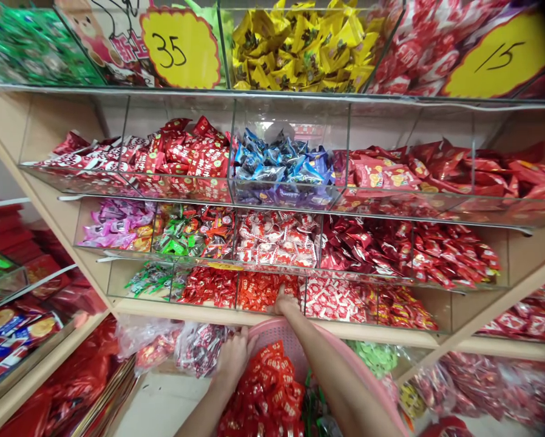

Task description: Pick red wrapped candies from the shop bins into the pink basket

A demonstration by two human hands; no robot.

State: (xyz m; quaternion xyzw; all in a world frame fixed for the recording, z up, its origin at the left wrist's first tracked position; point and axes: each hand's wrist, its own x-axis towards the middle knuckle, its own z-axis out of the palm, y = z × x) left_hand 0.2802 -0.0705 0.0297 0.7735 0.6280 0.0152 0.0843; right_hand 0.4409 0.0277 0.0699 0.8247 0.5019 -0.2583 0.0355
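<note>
Left hand (235, 353) at rim of pink basket (273, 334), grip closed on it. Right hand (284, 301) at front of bottom-row bin with orange-red candies (258, 291); can't tell grip state (fingers small, partly hidden). Basket below shelf (181, 311), red-wrapped candies (267, 388) heaped inside, between forearms.

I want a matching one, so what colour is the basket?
The basket is pink; the head view shows it best.
</note>
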